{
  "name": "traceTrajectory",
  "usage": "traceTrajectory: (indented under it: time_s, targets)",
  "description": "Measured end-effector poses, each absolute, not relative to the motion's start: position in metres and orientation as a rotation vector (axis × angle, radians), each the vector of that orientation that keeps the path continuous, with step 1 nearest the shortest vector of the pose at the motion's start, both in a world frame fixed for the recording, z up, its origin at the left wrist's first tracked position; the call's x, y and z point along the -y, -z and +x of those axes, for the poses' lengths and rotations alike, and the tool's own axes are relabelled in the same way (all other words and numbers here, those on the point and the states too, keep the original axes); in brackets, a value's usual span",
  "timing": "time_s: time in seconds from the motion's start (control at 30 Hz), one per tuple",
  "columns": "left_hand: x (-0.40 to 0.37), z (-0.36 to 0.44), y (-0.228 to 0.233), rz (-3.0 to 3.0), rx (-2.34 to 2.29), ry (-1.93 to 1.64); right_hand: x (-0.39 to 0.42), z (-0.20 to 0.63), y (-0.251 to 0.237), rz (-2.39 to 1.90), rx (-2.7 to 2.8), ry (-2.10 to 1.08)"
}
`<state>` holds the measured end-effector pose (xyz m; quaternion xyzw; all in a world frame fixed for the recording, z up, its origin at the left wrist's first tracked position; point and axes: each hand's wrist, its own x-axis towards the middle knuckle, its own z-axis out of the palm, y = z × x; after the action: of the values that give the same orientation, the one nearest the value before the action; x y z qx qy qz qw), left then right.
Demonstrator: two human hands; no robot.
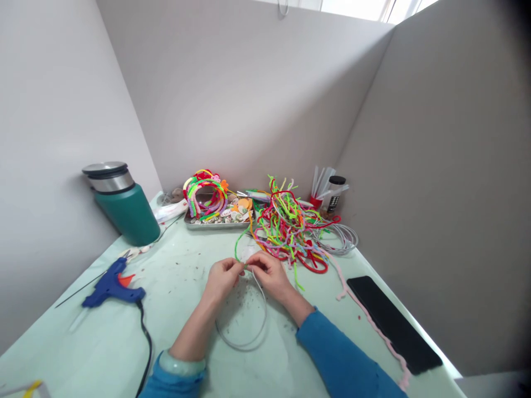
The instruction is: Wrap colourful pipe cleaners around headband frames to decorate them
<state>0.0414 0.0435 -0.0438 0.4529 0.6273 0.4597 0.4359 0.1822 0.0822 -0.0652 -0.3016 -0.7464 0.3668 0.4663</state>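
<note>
My left hand (224,278) and my right hand (269,272) meet fingertip to fingertip just above the table, both pinching. Between them is a green pipe cleaner (237,246), whose free length curves up behind the fingers. A grey wire hoop (244,349) hangs down toward me from the same spot. One side of it comes out at my right fingertips; the other passes behind my left wrist. The fingers hide where pipe cleaner and wire meet. Just beyond my hands lies a tangled heap of coloured pipe cleaners (286,221).
A metal tray (219,225) holds small pieces and finished-looking coloured hoops (191,193). On the left are a green bottle (126,213) and a blue glue gun (112,286) with its cord. Coiled grey wire (348,239), a black slab (394,323) and a pink strand (375,326) lie right.
</note>
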Motion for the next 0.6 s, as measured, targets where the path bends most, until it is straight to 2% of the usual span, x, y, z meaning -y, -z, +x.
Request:
traceTrajectory:
  time_s: [0.3,0.47,0.6]
  targets:
    - [-0.0391,0.0396,0.0364,0.96,-1.322,-1.098,-0.0814,0.1821,0.0612,-0.712,1.803,-1.06]
    - [-0.0418,0.0431,0.0419,1.037,-1.387,-1.241,-0.0836,0.1816,0.065,-0.739,1.74,-1.111]
    - [-0.0401,0.0453,0.0443,1.314,-1.535,-1.363,-0.0857,0.181,0.0682,-0.781,1.657,-1.185]
